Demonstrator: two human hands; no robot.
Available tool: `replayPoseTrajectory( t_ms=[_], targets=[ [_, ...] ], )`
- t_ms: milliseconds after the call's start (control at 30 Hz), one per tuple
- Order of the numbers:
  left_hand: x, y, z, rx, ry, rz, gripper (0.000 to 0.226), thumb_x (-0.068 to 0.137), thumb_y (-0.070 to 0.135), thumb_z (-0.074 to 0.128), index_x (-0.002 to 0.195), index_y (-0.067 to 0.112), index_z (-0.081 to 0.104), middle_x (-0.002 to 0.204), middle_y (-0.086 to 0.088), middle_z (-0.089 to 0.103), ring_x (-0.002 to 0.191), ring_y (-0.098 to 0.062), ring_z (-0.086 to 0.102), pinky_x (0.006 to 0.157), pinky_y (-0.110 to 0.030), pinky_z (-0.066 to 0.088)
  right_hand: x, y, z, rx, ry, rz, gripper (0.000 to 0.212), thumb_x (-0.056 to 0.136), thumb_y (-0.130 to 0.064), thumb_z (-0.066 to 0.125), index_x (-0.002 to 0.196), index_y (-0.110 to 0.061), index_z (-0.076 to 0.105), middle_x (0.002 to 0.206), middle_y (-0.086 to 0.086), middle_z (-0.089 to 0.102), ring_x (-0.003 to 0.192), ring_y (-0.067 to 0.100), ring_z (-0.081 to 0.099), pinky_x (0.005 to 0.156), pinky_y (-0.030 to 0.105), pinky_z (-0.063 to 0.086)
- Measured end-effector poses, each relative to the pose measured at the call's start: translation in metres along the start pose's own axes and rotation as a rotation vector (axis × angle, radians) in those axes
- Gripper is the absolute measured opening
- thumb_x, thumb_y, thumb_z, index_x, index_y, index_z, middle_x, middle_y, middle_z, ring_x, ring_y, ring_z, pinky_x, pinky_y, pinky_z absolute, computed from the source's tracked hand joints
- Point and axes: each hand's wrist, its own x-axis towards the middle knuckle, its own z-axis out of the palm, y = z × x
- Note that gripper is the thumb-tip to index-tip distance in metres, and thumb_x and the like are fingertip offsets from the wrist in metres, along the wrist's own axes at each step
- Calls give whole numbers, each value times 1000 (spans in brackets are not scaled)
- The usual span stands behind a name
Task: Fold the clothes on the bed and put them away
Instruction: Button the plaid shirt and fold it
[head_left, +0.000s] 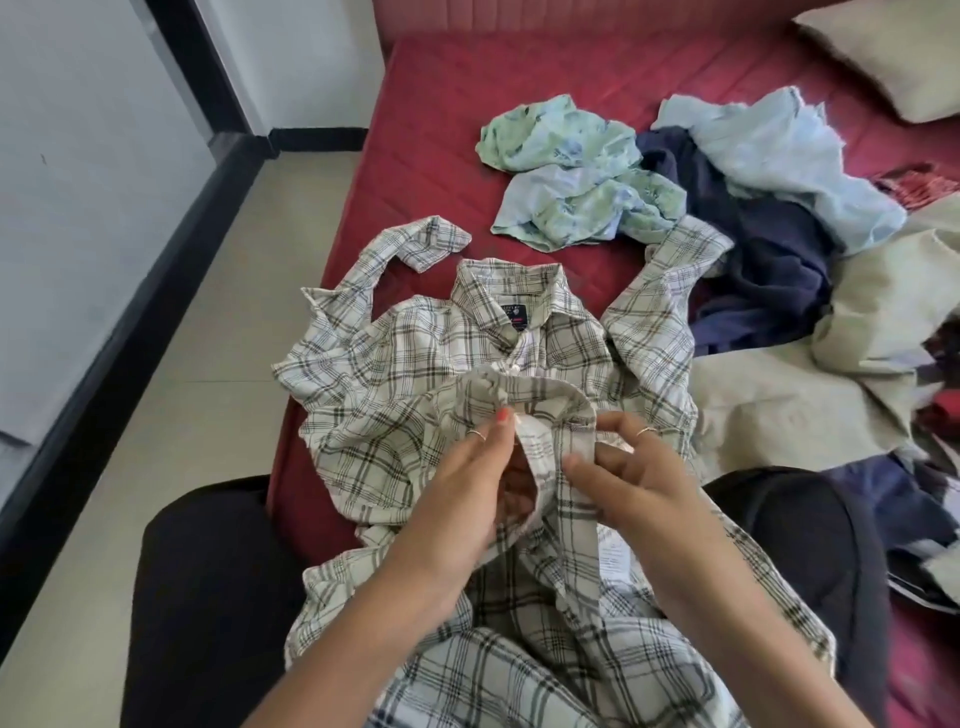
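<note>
Red bed (441, 104) carried the plaid shirt (395, 364) at its near left edge, collar far; left hand (457, 499) and right hand (634, 483) each pinched its front placket, probably to button it before folding

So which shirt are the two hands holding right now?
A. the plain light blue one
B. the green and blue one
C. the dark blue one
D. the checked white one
D: the left hand and the right hand both pinch the front edge of the checked white shirt; the other clothes lie untouched farther up the bed.
</note>
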Motion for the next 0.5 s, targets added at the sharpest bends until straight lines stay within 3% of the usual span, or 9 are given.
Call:
replayPoseTrajectory(
  t_ms=[67,167,233,367,500],
  targets=[
    [-2,0,-3,-60,-81,12,47,82,46,59,117,15,63,99,-2,72,87,-11,67,77,-27,51,0,-1,-1,50,58,8,16,94,-21,60,107,-27,56,84,19,64,76,34,60,78,48,51],
    [-10,3,-4,129,-198,115,29,87,21,60,116,19,64,106,-3,72,100,-15,67,85,-24,52,-1,-2,-1,80,107,-4,16,93,-40,59,99,-26,59,79,10,62,73,32,57,85,58,48],
    [-11,5,-1,255,-196,201,25,89,10,63,111,22,66,106,-1,72,101,-14,66,87,-22,52,-1,-2,0,96,148,-16,14,97,-33,54,93,-21,59,71,5,62,68,23,55,75,49,47],
    [-10,3,8,263,-84,314,19,85,9,69,100,21,68,91,2,73,87,-11,68,77,-17,51,0,-5,2,74,186,-45,14,96,-34,56,88,-23,60,72,10,48,67,25,39,63,42,32],
    [-10,4,16,278,-15,372,13,84,11,70,92,20,69,85,4,72,82,-9,68,74,-16,52,2,-8,-2,15,220,-68,11,94,-25,60,90,-14,60,58,11,42,57,23,30,53,34,26]
  ],
)
